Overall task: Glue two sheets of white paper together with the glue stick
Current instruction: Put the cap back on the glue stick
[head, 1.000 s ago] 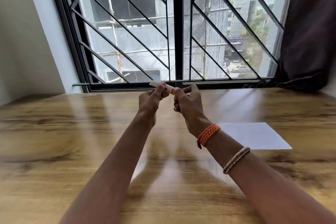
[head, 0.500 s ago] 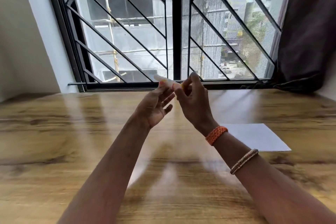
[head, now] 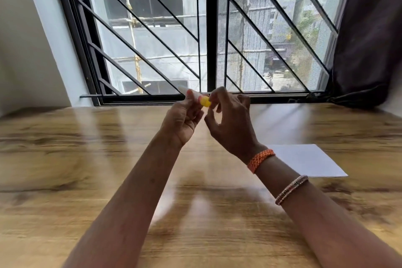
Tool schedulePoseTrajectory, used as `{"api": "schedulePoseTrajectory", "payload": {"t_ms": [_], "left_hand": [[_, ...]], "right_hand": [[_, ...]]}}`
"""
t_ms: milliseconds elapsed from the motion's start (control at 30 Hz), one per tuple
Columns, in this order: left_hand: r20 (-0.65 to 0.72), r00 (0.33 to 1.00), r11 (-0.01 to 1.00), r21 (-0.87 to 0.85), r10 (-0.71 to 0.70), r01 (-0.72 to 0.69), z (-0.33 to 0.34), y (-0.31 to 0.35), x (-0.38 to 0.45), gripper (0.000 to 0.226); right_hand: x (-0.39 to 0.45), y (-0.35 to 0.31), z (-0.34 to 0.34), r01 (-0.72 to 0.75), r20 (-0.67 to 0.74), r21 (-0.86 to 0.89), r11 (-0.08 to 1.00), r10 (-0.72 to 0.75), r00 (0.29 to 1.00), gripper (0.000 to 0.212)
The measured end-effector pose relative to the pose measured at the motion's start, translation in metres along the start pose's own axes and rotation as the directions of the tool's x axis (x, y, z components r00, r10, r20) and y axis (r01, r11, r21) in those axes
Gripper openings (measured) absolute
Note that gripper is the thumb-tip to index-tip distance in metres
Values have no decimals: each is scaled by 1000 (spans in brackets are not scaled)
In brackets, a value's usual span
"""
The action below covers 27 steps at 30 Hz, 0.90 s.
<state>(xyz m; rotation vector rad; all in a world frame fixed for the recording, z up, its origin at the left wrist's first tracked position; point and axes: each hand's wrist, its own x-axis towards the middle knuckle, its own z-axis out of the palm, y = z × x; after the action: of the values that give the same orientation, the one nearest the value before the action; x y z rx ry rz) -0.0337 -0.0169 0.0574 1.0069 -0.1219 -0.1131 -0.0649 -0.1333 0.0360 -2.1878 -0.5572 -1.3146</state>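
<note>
White paper [head: 309, 160] — yellow-ended glue stick [head: 203, 100] — wood-grain table [head: 65, 159]

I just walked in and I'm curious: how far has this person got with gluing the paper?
Barely started. Nothing looks glued: the white paper lies flat on the wooden table, untouched, off to the right. In hand: the left hand holds the glue stick up in the air, and the right hand has its fingertips at the yellow end. Left: spreading glue and pressing the sheets together.
</note>
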Motion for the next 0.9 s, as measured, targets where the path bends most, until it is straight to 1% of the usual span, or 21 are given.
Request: {"api": "schedulePoseTrajectory", "payload": {"t_ms": [67, 133, 167, 200, 267, 333, 400, 433, 467, 500, 567, 600, 633, 667, 700, 733, 767, 800, 833, 867, 900], "left_hand": [[25, 1000, 1000, -1, 19, -19, 1, 0, -1, 26], [45, 999, 1000, 11, 25, -25, 3, -1, -3, 26], [49, 999, 999, 23, 20, -22, 4, -1, -4, 25], [44, 999, 999, 45, 10, -12, 5, -2, -5, 25], [-11, 999, 994, 105, -38, 38, 7, -2, -7, 25], [-107, 989, 980, 161, -101, 118, 5, -2, -8, 25], [-177, 974, 959, 223, -140, 178, 1, -3, -7, 29], [-195, 969, 951, 239, -150, 195, -1, -2, -7, 31], [-200, 967, 949, 240, -156, 203, -2, -2, -6, 33], [-192, 968, 953, 227, -160, 202, -3, -2, -6, 33], [-150, 977, 969, 174, -149, 174, -2, -3, -5, 32], [-129, 982, 976, 153, -137, 156, -1, -3, -5, 32], [-110, 986, 978, 150, -128, 143, 0, -3, -5, 32], [-93, 988, 978, 160, -120, 134, 0, -3, -6, 31], [-77, 991, 976, 177, -112, 124, 0, -4, -6, 29], [-67, 992, 974, 196, -102, 114, 1, -5, -6, 26], [-72, 993, 970, 219, -92, 105, 1, -5, -6, 22], [-93, 992, 965, 242, -81, 102, 1, -6, -6, 19], [-130, 989, 959, 264, -69, 102, 1, -6, -6, 19], [-174, 983, 954, 282, -59, 107, 1, -6, -6, 22], [-213, 976, 947, 300, -53, 117, 0, -5, -6, 23]], "right_hand": [[1, -8, 5, -200, 19, 260, 945, 202, 979, 23], [5, -15, 8, -352, 50, 435, 829, 368, 929, 20], [6, -16, 8, -373, 38, 476, 796, 406, 913, 18], [6, -17, 7, -351, 8, 479, 805, 396, 918, 16], [5, -17, 4, -191, -48, 335, 923, 219, 975, 12], [2, -17, 4, 14, 19, 2, 1000, -14, 1000, 8], [1, -14, 5, 145, 120, -294, 945, -114, 986, 18], [1, -13, 6, 186, 154, -360, 914, -138, 978, 21], [0, -12, 6, 187, 163, -361, 914, -136, 977, 21], [0, -13, 5, 137, 158, -295, 946, -93, 983, 19], [0, -15, 5, -124, 104, 11, 992, 122, 987, 12], [3, -15, 6, -320, 126, 227, 920, 298, 946, 13], [6, -16, 5, -522, 208, 443, 729, 482, 851, 15], [9, -16, 5, -665, 338, 584, 466, 605, 721, 15], [11, -14, 4, -733, 455, 636, 243, 649, 610, 13], [12, -13, 3, -757, 520, 643, 117, 659, 543, 11], [13, -14, 1, -763, 525, 639, 103, 667, 529, 11], [13, -15, 1, -740, 457, 638, 214, 668, 587, 13], [11, -16, 1, -666, 320, 588, 459, 624, 713, 14], [8, -16, 2, -489, 173, 451, 746, 465, 868, 14], [5, -17, 2, -248, 88, 252, 935, 233, 968, 9]]}}
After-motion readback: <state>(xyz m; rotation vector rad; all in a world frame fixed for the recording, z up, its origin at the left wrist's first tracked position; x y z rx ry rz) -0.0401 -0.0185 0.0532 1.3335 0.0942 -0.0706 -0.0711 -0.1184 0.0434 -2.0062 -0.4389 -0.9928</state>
